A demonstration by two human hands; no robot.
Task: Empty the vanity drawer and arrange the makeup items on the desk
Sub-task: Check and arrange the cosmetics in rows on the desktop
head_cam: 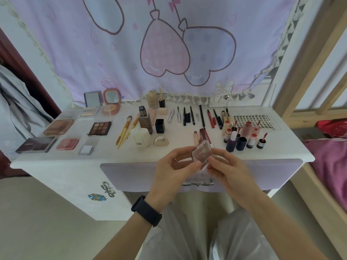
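At the table's (pixel 112 156) nine o'clock lie my palettes: a dark one (pixel 35 144) at the front edge, a brown one (pixel 59 127) behind it, a pink blush (pixel 67 144) just to the dark one's three o'clock, and a grid palette (pixel 99 128) further back. At eleven o'clock a round mirror (pixel 111 102) stands open against the curtain (pixel 93 53). Next, two brushes (pixel 125 131) lie slanted beside a white jar (pixel 141 138) and a tall bottle (pixel 145 120). Around twelve o'clock a row of pencils (pixel 187 116) lies side by side. At six o'clock, over the front edge and above the drawer (pixel 131 177), I hold the compact (pixel 201 154) off the table with both hands. My left hand (pixel 174 169), a black band (pixel 146 211) on its wrist, curls its fingers round the left side with the thumb at the lower corner. My right hand (pixel 229 169) pinches the right side. At two o'clock the lip tints (pixel 242 136) stand clustered upright, and the lash tray (pixel 253 120) lies flat just behind them
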